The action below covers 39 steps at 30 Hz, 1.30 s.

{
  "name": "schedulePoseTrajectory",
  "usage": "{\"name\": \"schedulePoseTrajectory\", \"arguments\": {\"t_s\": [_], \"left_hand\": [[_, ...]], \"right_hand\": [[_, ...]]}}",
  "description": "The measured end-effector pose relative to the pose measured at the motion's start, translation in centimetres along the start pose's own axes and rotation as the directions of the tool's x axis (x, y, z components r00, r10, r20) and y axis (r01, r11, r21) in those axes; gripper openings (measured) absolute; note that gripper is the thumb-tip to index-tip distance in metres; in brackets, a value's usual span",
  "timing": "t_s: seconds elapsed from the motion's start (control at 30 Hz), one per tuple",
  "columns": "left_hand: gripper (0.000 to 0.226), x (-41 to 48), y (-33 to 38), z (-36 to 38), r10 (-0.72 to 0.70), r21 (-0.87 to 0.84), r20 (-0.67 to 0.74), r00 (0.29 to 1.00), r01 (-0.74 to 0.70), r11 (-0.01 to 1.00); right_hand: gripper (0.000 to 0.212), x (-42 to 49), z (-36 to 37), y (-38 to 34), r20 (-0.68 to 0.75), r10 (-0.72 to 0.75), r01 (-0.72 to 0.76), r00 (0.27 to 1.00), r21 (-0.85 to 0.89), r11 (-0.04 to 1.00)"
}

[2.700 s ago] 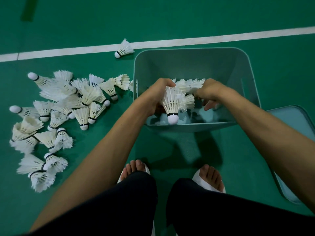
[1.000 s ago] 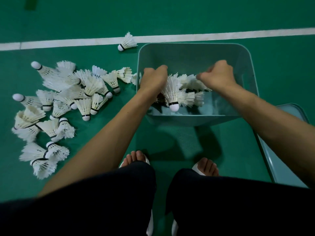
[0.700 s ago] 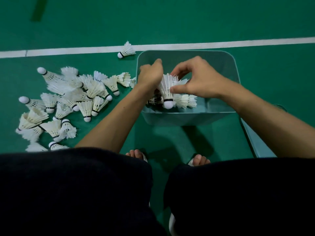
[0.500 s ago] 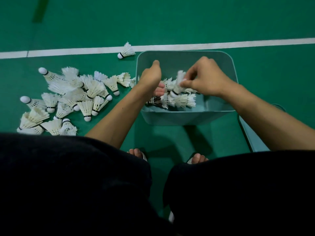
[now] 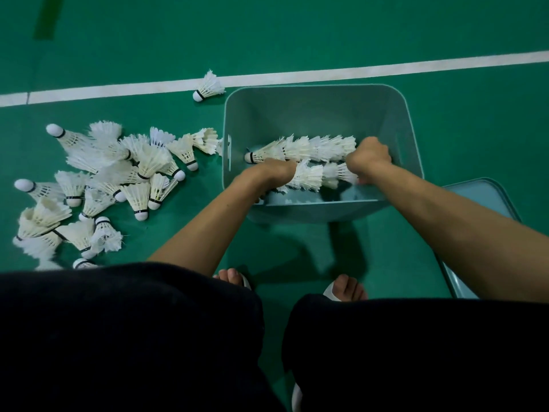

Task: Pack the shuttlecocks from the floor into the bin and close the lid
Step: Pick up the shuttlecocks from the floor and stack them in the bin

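A near row of shuttlecocks [image 5: 309, 178], nested one into the next, lay across the inside of the pale blue-green bin [image 5: 312, 114], held at both ends by a person crouched over it. The left hand [image 5: 269, 171] was closed over the row's left end, fingers curled downward and mostly hidden beneath the back of the hand. The right hand [image 5: 370, 157] was balled tight on the feathered right end, its fingers wrapped in a fist. Just behind it, a far row of shuttlecocks [image 5: 303, 148] lay along the bin's bottom, its white cork tip pointing toward the left wall and its last feathers touching the right hand's knuckles.

The bin stood open on the green court floor [image 5: 267, 34], its far edge close to a white line [image 5: 356, 71]. The lid [image 5: 487, 200], in the same pale colour, lay flat on the floor just to the bin's right, partly covered by the right forearm. A lone shuttlecock [image 5: 209, 87] rested on its side at the line, off the bin's far left corner. To the left, a heap of loose shuttlecocks [image 5: 142, 162] sprawled over the floor, corks pointing every way, the nearest of them almost against the bin's left wall. The person's toes [image 5: 230, 275], in white slippers, showed before the bin, above knees in dark clothing.
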<state>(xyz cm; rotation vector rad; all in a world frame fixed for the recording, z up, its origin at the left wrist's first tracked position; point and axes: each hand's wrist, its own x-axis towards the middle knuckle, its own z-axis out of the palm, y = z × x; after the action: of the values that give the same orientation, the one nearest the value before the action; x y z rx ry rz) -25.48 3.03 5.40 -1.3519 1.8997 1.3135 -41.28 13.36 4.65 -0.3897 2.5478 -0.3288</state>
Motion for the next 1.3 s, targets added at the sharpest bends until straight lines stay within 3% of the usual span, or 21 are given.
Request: {"name": "schedulePoseTrajectory", "arguments": {"t_s": [0.1,0.17,0.4,0.5,0.63,0.8,0.93,1.03,1.13,1.23,1.3], "left_hand": [[0.061,0.7,-0.1,0.4,0.026,0.023,0.027,0.999,-0.026,0.999],[0.06,1.1,-0.1,0.6,0.023,0.031,0.042,0.999,-0.025,0.999],[0.06,1.0,0.0,0.2,0.083,0.063,0.024,0.996,-0.084,0.994],[0.06,0.4,0.0,0.1,0.117,0.061,-0.021,0.993,-0.115,0.991],[0.045,-1.3,0.0,-0.9,0.218,-0.081,-0.155,0.964,-0.233,0.969],[0.023,-5.7,-0.7,-2.9,0.438,0.014,-0.473,0.764,-0.491,0.871],[0.017,-8.0,-3.9,-5.2,0.284,-0.038,-0.733,0.618,-0.455,0.89],[0.021,-8.0,-8.7,-6.7,0.116,-0.132,-0.776,0.62,-0.341,0.931],[0.032,-6.9,-14.7,-6.7,-0.034,-0.169,-0.75,0.66,-0.141,0.976],[0.06,-5.0,-19.9,-6.3,-0.22,-0.223,-0.717,0.662,0.083,0.971],[0.071,-3.4,-22.2,-6.4,-0.306,-0.295,-0.685,0.661,0.132,0.946]], "right_hand": [[0.004,2.2,0.8,0.1,0.2,0.144,-0.188,0.969,0.219,0.958],[0.009,3.0,1.3,0.2,0.275,0.174,-0.255,0.945,0.291,0.922],[0.006,3.9,1.1,0.5,0.304,0.139,-0.244,0.942,0.342,0.907],[0.014,2.6,0.4,0.0,0.19,0.103,-0.15,0.976,0.257,0.955],[0.021,-1.4,-1.7,-1.2,-0.013,-0.072,0.073,0.997,0.044,0.996],[0.031,-5.4,-2.8,-3.3,-0.137,-0.219,0.24,0.966,0.164,0.957],[0.035,-8.9,-2.5,-7.2,-0.071,-0.279,0.27,0.958,0.558,0.785],[0.029,-12.1,-1.6,-10.6,-0.011,-0.373,0.28,0.928,0.68,0.677],[0.028,-15.9,0.6,-13.2,0.04,-0.528,0.368,0.848,0.672,0.643],[0.031,-19.2,4.8,-14.8,0.083,-0.677,0.534,0.731,0.547,0.644],[0.032,-20.4,8.3,-15.3,0.178,-0.722,0.605,0.668,0.435,0.667]]}}
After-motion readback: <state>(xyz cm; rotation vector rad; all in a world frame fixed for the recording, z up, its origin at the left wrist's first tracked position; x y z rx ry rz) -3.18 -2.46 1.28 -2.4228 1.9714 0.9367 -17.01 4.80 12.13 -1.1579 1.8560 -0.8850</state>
